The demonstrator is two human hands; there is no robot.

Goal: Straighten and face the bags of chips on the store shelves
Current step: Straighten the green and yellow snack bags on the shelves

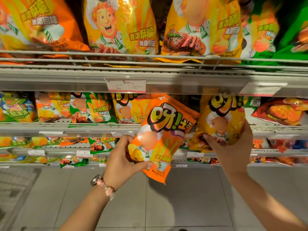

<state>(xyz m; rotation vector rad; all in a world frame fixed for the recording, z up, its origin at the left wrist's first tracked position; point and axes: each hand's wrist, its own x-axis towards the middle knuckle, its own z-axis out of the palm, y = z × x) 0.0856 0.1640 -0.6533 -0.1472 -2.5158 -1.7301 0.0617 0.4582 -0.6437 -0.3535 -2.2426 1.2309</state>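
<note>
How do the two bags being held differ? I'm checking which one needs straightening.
The orange bag in the left hand is tilted, its top leaning right, and hangs out in front of the shelves; the yellow bag in the right hand stands nearly upright, its top tucked under the shelf edge. The orange bag's logo shows fully; the yellow bag's is partly cut off. Both carry the same chef design and face forward.

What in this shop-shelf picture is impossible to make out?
Head view only:
- Small print on the price tag: too small and blurred.
- Lower part of the yellow bag: covered by the right hand.
- Green bag: blurred and cut by the right edge.
- Orange bag: its back faces away.
</note>
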